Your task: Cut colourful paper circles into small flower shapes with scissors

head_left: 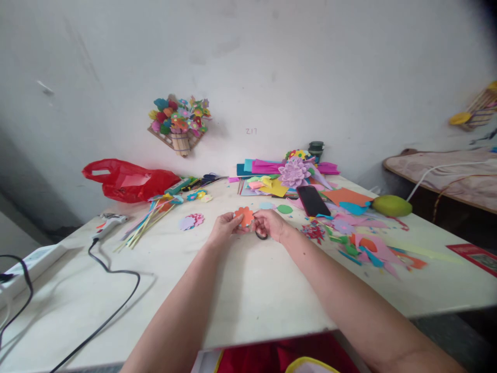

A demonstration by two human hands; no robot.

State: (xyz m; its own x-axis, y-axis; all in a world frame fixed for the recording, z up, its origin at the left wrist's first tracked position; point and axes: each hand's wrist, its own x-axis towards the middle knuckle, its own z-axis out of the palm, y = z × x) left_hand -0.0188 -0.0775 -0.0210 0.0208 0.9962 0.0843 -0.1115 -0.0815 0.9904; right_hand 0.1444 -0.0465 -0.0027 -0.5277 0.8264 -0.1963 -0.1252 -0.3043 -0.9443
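Pinching an orange paper flower (244, 215) between left hand (224, 228) fingertips, held just above the table (240, 290); right hand (271, 225) touching its right edge, clenched on small scissors (261, 235)

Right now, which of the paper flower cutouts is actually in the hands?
The orange flower cutout, pinched between the left hand and right hand. The pink and lilac cutouts lie flat on the table, to the left, untouched.
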